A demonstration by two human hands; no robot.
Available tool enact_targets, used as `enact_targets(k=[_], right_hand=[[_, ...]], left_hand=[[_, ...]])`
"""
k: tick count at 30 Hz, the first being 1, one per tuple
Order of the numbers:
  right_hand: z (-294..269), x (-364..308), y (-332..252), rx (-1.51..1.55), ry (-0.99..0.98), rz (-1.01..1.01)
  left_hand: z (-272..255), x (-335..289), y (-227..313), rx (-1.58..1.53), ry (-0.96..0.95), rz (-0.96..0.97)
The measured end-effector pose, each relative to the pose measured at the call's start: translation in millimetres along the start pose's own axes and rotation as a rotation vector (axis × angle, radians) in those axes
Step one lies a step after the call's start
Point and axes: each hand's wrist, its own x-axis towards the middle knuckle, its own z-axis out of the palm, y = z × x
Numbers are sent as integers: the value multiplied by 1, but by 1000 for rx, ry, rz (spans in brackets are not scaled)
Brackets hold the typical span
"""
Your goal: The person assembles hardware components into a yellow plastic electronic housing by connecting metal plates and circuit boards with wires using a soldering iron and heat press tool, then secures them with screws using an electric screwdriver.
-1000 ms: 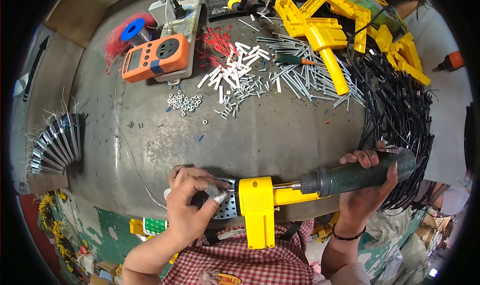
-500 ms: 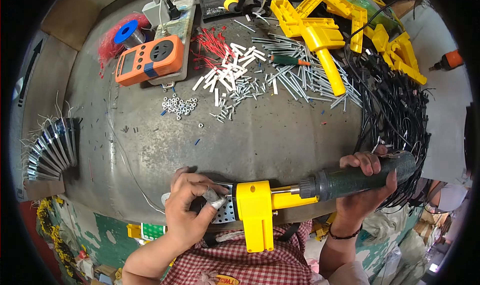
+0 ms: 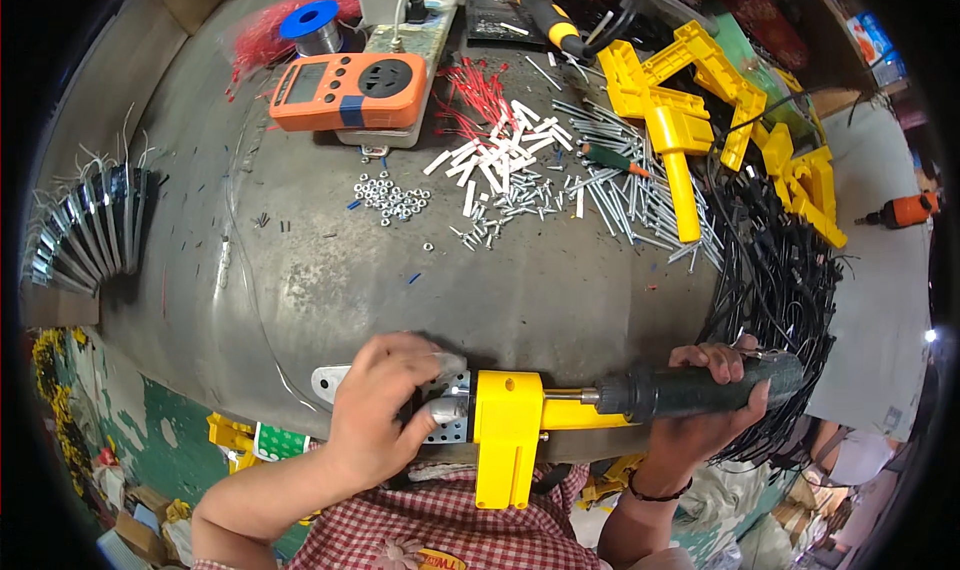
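Observation:
My left hand (image 3: 385, 395) is closed around the perforated metal guard (image 3: 459, 432) of a yellow plastic tool housing (image 3: 507, 440). Past my knuckles a flat grey metal plate (image 3: 328, 382) with a hole sticks out to the left. My fingers hide most of the guard. On the right, my right hand (image 3: 722, 395) wraps the dark green body of an electric screwdriver (image 3: 680, 392), held level. Its long steel bit (image 3: 570, 395) points left and meets the housing's right side, above the yellow handle (image 3: 590, 417). A small screw end shows below the bit.
Hex nuts (image 3: 392, 200), small screws (image 3: 525, 197), white sleeves (image 3: 508, 150) and long screws (image 3: 610, 195) lie mid-table. Behind them stands an orange socket meter (image 3: 345, 90). Yellow housings (image 3: 690, 120) and black cables (image 3: 770, 310) crowd the right; metal strips (image 3: 95, 225) stand left.
The view has shifted, so the table items sit farther right and partly lower. Both hands keep their grips, and the bit stays against the housing. My left fingers look slightly blurred.

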Motion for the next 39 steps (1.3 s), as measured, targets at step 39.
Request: enact_targets(k=[39], right_hand=[[-4, 0, 3, -19, -49, -22]], left_hand=[[3, 4, -10, 13, -124, 204]])
